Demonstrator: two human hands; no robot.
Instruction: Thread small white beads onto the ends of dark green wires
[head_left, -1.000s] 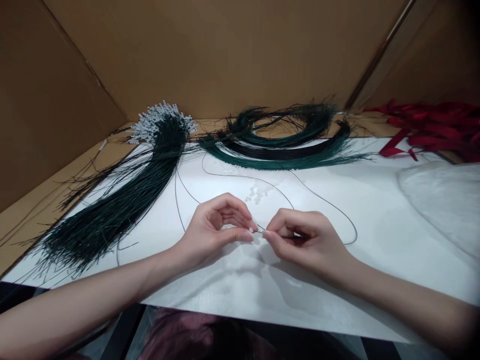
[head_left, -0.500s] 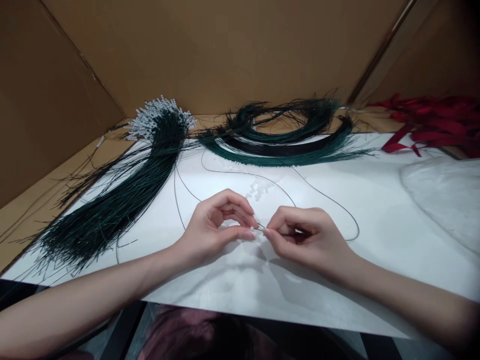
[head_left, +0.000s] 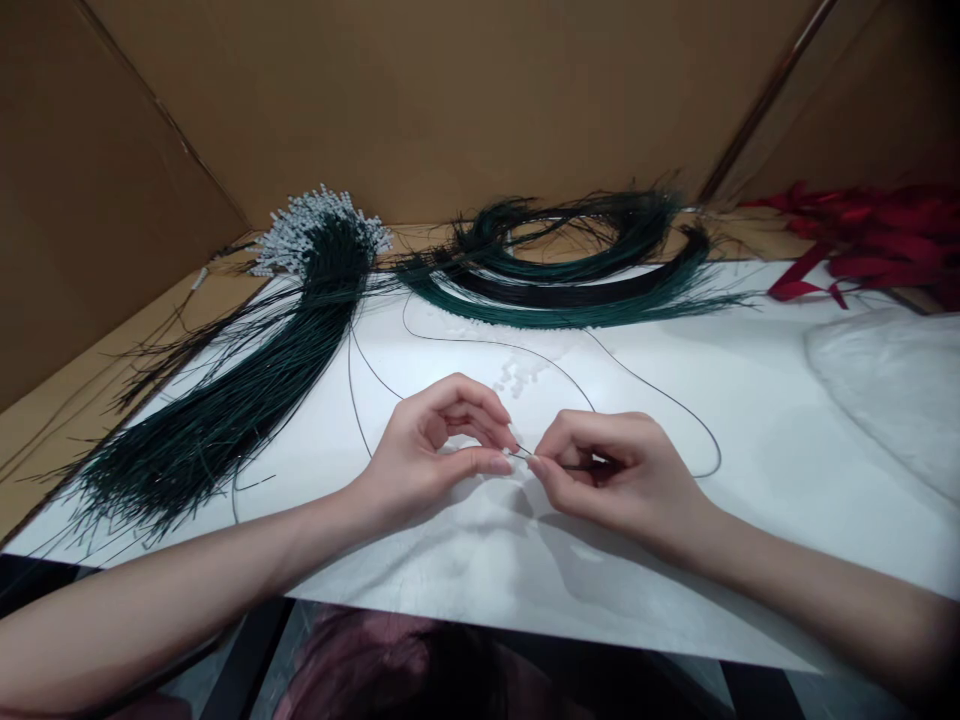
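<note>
"So, where do you log the dark wire (head_left: 522, 457)?"

"On my remote feed: strung between the fingertips of the left hand (head_left: 420, 450) and the right hand (head_left: 626, 460), in front of the white pieces (head_left: 519, 374) on the table (head_left: 757, 390)."

"State of the grip?"

"Right: closed, wire pinched between thumb and forefinger. Left: narrow, thumb and forefinger tips pinching the wire's other side; anything else held there is too small for me to tell."

"Orientation?"

"Long axis roughly crosswise, hand to hand, dropping slightly in view toward the right. I count two thin lines in the gap."

"Nearby?"

"Green wire bundle (head_left: 285, 375), beyond the left forearm, its white-tipped end farthest away."
</note>
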